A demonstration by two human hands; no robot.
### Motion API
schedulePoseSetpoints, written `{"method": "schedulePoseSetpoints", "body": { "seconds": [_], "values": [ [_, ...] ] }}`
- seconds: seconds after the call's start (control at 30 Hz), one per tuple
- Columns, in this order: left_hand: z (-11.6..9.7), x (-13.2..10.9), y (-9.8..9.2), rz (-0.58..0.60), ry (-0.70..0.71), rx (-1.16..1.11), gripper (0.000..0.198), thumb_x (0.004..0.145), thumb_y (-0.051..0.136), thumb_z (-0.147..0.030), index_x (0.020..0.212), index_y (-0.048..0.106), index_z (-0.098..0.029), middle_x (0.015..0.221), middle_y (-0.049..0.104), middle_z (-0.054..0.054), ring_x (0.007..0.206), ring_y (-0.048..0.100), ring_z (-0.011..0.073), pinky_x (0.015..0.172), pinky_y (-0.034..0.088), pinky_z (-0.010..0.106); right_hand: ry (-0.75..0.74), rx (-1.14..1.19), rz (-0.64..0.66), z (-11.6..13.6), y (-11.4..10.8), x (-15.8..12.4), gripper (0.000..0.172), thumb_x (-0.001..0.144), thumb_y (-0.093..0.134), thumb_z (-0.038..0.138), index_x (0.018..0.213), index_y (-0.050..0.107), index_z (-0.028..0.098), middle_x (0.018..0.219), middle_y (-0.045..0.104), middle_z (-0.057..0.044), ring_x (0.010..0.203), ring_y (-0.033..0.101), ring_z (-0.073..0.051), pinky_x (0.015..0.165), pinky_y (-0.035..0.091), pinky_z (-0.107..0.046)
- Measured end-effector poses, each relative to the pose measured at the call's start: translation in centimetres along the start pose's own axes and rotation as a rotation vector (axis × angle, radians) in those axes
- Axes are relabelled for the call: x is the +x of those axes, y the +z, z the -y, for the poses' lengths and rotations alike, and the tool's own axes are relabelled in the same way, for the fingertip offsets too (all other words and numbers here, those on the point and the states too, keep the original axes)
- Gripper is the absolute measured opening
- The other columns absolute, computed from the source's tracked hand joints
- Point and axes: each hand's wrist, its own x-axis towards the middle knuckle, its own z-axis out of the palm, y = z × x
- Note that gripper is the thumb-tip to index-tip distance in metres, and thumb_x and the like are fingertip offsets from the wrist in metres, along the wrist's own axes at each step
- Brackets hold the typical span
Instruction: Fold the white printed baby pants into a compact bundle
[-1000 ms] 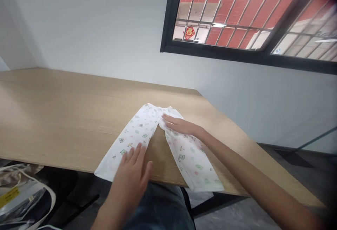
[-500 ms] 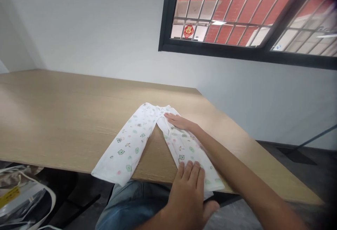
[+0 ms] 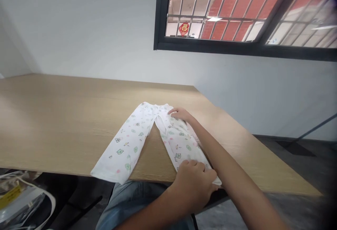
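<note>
A pair of small white trousers [image 3: 127,146] printed with green and pink animal figures lies spread on the table, waistband away from me and legs toward me. My left hand [image 3: 193,179] is curled over the lower end of the right-hand trouser leg, near the table's front edge. Its fingers bend into the cloth, and the fingertips are partly hidden. Higher up, my right hand [image 3: 181,113] rests on the same leg just below the waistband, fingers slightly bent and a little apart. My right forearm runs along that leg's outer side.
The wooden table [image 3: 65,117] ends at a slanted right edge and meets a white wall behind. A barred window [image 3: 223,12] is above. At lower left stands a bag [image 3: 23,202] with clear plastic and a yellow label. My jeans [image 3: 137,202] show below the front edge.
My left hand has gone from lying flat on the leg to curling round its lower end. My right hand has lifted its knuckles and bent its fingers. The view has shifted slightly.
</note>
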Motion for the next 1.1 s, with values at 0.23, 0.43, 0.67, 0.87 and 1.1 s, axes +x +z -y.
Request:
{"method": "schedulePoseSetpoints", "body": {
  "seconds": [0.23,0.43,0.67,0.87,1.1],
  "values": [
    [1.4,-5.6,-5.0,-0.379,-0.442,-0.347,0.032,0.087,0.037,-0.025,0.117,0.043,-0.017,0.057,0.052,-0.004,0.047,0.051,0.0127,0.047,0.040,0.021,-0.029,0.244,-0.017,4.5,-0.6,-0.3,0.022,0.079,0.050,0.027,0.088,0.064,0.014,0.079,0.064,-0.005,0.068,0.059,-0.016,0.058,0.047,-0.023],
    [5.0,-14.5,-8.1,-0.446,-0.885,-0.291,0.044,0.087,0.035,-0.044,0.122,0.049,-0.022,0.044,0.047,-0.007,0.038,0.049,0.0127,0.042,0.040,0.019,-0.164,0.262,0.111,10.9,4.3,1.2,0.029,0.088,0.041,0.035,0.094,0.062,0.015,0.101,0.062,-0.009,0.091,0.059,-0.021,0.073,0.050,-0.027],
    [7.3,-17.6,-7.4,-0.079,-1.111,-0.099,0.042,0.090,0.025,-0.033,0.116,0.057,-0.030,0.070,0.069,0.003,0.061,0.065,0.0217,0.055,0.046,0.026,-0.296,0.067,0.327,11.6,10.8,1.8,0.032,0.085,0.047,0.020,0.115,0.060,0.021,0.130,0.049,-0.003,0.123,0.039,-0.022,0.105,0.029,-0.035],
    [3.4,-13.1,-6.3,0.199,-0.932,-0.005,0.042,0.092,0.029,-0.030,0.129,0.046,-0.030,0.074,0.070,0.008,0.070,0.067,0.0271,0.059,0.047,0.032,-0.280,0.008,0.357,8.0,7.4,0.7,0.047,0.090,0.035,0.022,0.136,0.039,0.019,0.141,0.032,-0.001,0.130,0.028,-0.020,0.110,0.018,-0.039],
    [3.2,-11.5,-8.5,0.199,-0.740,-0.155,0.037,0.093,0.030,-0.039,0.113,0.060,-0.035,0.083,0.070,0.004,0.077,0.066,0.0239,0.064,0.046,0.029,-0.236,0.042,0.375,6.5,3.0,-4.2,0.043,0.093,0.036,0.034,0.132,0.046,0.018,0.139,0.037,-0.002,0.128,0.032,-0.020,0.107,0.027,-0.035]
  ]
}}
